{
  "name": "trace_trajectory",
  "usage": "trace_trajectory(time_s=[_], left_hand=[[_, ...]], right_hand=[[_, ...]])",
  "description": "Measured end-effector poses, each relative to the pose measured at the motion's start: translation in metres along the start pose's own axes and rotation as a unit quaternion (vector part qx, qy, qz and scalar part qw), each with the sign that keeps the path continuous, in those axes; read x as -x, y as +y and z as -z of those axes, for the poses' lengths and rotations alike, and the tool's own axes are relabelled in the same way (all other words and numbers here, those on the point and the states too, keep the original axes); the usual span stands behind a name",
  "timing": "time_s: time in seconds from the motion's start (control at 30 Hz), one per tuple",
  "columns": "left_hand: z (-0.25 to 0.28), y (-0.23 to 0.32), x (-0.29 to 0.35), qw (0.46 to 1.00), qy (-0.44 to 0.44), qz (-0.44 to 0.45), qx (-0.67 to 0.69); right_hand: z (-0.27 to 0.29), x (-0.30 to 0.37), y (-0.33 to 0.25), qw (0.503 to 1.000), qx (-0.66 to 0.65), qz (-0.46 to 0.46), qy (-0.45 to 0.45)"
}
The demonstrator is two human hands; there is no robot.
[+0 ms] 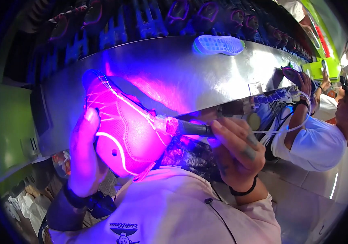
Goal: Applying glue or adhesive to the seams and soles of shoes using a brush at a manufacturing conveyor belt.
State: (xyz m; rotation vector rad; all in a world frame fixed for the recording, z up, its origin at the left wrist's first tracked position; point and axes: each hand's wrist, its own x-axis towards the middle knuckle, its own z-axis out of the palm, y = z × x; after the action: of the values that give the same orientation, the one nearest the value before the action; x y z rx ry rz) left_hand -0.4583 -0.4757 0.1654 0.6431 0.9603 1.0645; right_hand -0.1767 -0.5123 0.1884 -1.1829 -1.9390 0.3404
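A shoe upper [135,130] glows pink under purple light, with bright lines running over its side. My left hand [85,150] grips it from the left, thumb pressed on its side. In my right hand [239,152] is a slim dark-handled tool [194,128], held between thumb and fingers. The tool's wrapped, translucent end [170,125] meets the edge of the upper; what kind of tool it is I cannot tell. The upper is held over the near edge of a metal bench.
On the metal bench [141,53] lies a pale shoe sole [219,45]. Behind it a dark rack [113,30] carries several shoe parts. At the right a co-worker in a white shirt [310,142] handles a dark shoe [294,76]. A green cabinet [13,126] stands left.
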Motion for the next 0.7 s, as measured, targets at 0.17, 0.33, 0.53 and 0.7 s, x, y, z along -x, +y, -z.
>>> trace_trajectory(time_s=[0.17, 0.33, 0.53, 0.7], left_hand=[[-0.017, 0.011, 0.008, 0.989, -0.040, 0.080, 0.114], [-0.021, 0.014, 0.018, 0.992, -0.055, 0.073, 0.086], [-0.019, 0.006, 0.030, 0.953, -0.075, 0.171, 0.239], [-0.008, -0.015, 0.040, 0.932, -0.109, 0.215, 0.269]], right_hand=[[0.007, -0.022, 0.001, 0.994, 0.040, 0.097, 0.019], [0.015, -0.035, 0.001, 0.990, 0.041, 0.130, 0.036], [0.027, -0.050, -0.002, 0.986, 0.021, 0.161, 0.040], [0.031, -0.051, 0.005, 0.983, -0.003, 0.179, 0.049]])
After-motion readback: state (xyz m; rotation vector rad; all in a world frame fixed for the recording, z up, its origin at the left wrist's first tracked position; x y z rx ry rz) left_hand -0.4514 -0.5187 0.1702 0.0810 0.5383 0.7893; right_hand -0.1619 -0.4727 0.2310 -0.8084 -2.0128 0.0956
